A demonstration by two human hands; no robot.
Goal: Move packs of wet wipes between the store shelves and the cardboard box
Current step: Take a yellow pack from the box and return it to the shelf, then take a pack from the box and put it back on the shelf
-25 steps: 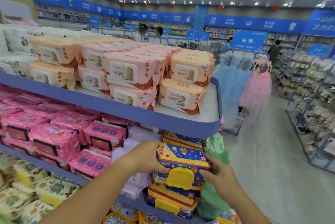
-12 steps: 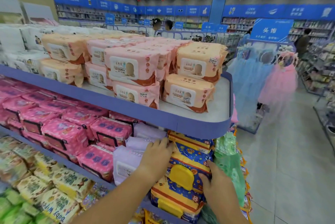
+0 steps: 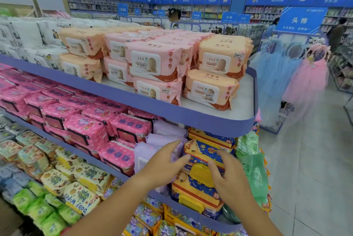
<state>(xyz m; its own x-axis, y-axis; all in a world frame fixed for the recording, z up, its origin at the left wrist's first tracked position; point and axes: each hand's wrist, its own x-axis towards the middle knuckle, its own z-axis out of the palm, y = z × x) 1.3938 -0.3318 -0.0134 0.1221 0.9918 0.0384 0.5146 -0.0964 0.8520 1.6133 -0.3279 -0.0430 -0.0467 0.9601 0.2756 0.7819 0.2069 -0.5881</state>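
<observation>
A blue and orange wipes pack with a yellow lid (image 3: pixel 205 161) sits on a stack of like packs (image 3: pixel 196 195) at the right end of the middle shelf (image 3: pixel 122 175). My left hand (image 3: pixel 164 165) hovers at its left side, fingers relaxed and apart, in front of the purple packs (image 3: pixel 152 150). My right hand (image 3: pixel 228 176) hovers over the pack's right front, fingers spread. Neither hand grips anything. No cardboard box is in view.
The top shelf (image 3: pixel 210 121) carries pink and orange baby wipes packs (image 3: pixel 154 64). Magenta packs (image 3: pixel 86 132) fill the middle shelf's left. Green packs (image 3: pixel 252 165) hang at the shelf end. Yellow and green packs (image 3: pixel 80 190) lie lower left. The aisle floor (image 3: pixel 309 159) runs to the right.
The blue and orange pack went from my hands onto the stack on the middle shelf. Both hands have let go and drawn slightly back from it.
</observation>
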